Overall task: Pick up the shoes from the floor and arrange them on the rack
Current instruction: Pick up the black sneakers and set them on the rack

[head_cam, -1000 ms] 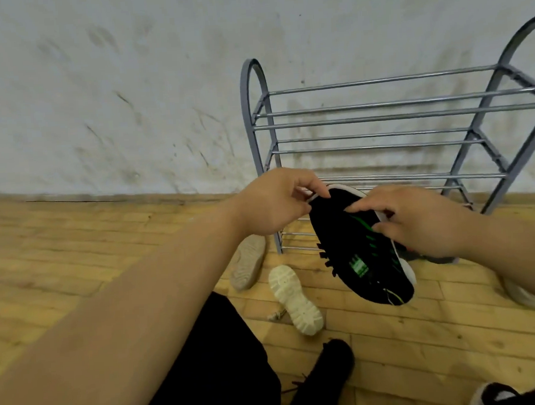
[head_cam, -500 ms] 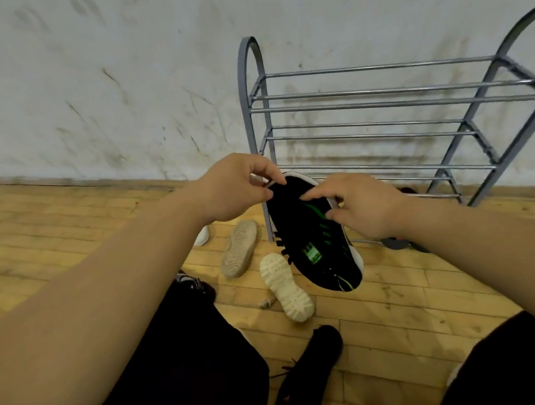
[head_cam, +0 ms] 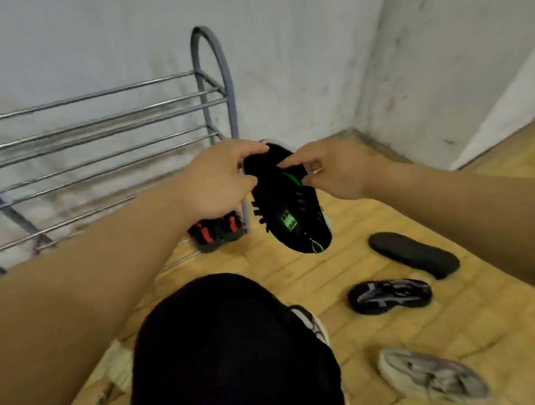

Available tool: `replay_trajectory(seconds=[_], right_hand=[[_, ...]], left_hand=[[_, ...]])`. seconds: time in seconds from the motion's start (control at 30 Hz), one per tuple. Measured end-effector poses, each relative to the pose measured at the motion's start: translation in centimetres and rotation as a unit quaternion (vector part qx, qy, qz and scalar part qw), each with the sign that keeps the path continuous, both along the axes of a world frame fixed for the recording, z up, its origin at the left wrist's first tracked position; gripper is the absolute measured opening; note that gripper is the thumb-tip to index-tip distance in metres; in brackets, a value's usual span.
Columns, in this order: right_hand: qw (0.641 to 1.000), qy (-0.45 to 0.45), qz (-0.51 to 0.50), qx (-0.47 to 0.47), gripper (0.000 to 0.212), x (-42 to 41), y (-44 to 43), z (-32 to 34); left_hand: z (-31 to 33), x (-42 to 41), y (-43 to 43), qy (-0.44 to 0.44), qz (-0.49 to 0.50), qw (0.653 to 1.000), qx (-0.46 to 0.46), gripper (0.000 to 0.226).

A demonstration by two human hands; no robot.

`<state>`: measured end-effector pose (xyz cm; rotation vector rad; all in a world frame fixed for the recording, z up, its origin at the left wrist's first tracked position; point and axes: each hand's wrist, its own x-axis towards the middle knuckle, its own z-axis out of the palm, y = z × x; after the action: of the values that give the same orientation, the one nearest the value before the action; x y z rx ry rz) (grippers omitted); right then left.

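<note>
Nearest you, your black-clad knee (head_cam: 231,345) fills the lower centre, which suggests you are crouching to work at floor level. Shoes lie scattered around it on the wooden floor (head_cam: 296,279). A pale grey sneaker (head_cam: 433,377) is at your right, a cream shoe (head_cam: 119,364) is partly hidden at your left, a black-and-grey sneaker (head_cam: 391,295) lies beyond the grey one, and a black shoe lying sole-up (head_cam: 415,254) is farther out. All of these wait to be collected.

Above the floor and past the knee, you hold the task's current item, a black shoe with green markings (head_cam: 288,207), in the air with its toe hanging down and its laced upper towards you. Your left hand (head_cam: 218,180) grips the heel end with its fingers (head_cam: 250,150) curled over the top edge. Your right hand (head_cam: 336,171) pinches the opposite edge between thumb and forefinger; its other fingers are bent back and seem clear of the shoe. Gripping both sides of the heel in this way probably steadies the shoe so you can turn it before setting it down.

Just behind your left hand, a red-and-black shoe (head_cam: 218,232) sits at the foot of the rack (head_cam: 99,143). Whether it rests on the lowest rails or on the floor cannot be told. The visible upper tiers carry nothing, so most of the task remains. The rack stands against the stained wall (head_cam: 298,59), near the corner.
</note>
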<state>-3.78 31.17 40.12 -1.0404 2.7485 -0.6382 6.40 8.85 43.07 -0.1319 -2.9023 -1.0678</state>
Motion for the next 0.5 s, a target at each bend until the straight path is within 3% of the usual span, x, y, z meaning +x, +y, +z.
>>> replay_trajectory(seconds=[0.13, 0.27, 0.37, 0.5], right_hand=[[0.995, -0.044, -0.092, 0.013, 0.055, 0.4, 12.2, -4.8], [0.989, -0.07, -0.127, 0.03, 0.057, 2.8, 19.5, -9.0], [0.987, -0.099, -0.126, 0.023, 0.055, 3.0, 21.2, -10.4], [0.988, -0.105, -0.108, -0.014, 0.056, 1.6, 20.6, -10.8]], left_hand=[[-4.2, -4.0, 10.1, -0.052, -0.119, 0.991, -0.032, 0.057], [-7.8, -5.6, 15.6, -0.153, -0.237, 0.952, -0.117, 0.062], [-8.1, -6.6, 17.2, -0.186, -0.245, 0.94, -0.145, 0.061], [-7.9, -7.5, 16.8, -0.193, -0.227, 0.949, -0.106, 0.059]])
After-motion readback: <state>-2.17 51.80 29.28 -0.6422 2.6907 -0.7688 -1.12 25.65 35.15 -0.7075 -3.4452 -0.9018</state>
